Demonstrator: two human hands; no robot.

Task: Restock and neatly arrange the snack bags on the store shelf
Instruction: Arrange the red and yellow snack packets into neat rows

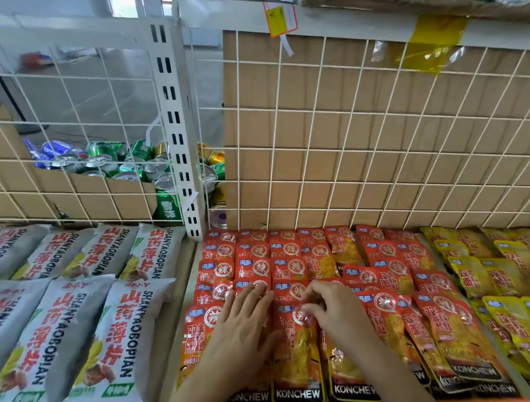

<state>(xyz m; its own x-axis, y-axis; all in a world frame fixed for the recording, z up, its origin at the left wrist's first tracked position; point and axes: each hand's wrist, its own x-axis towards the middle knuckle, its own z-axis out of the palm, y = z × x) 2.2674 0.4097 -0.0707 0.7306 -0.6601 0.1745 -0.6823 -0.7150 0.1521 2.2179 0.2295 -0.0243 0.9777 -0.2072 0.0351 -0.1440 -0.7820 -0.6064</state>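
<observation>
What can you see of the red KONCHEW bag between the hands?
The red KONCHEW bag is a glossy pouch: round white badge on top, yellow-orange snack below, black band at the bottom. It lies flat in the front row. The right hand, fingers curled, touches its top; the left hand lies flat alongside.

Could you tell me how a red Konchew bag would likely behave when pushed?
Probably slippery: the red Konchew bags have glossy film and overlap. Likely floppy and light: flat, thin pouches, so neighbours may shift.
</observation>
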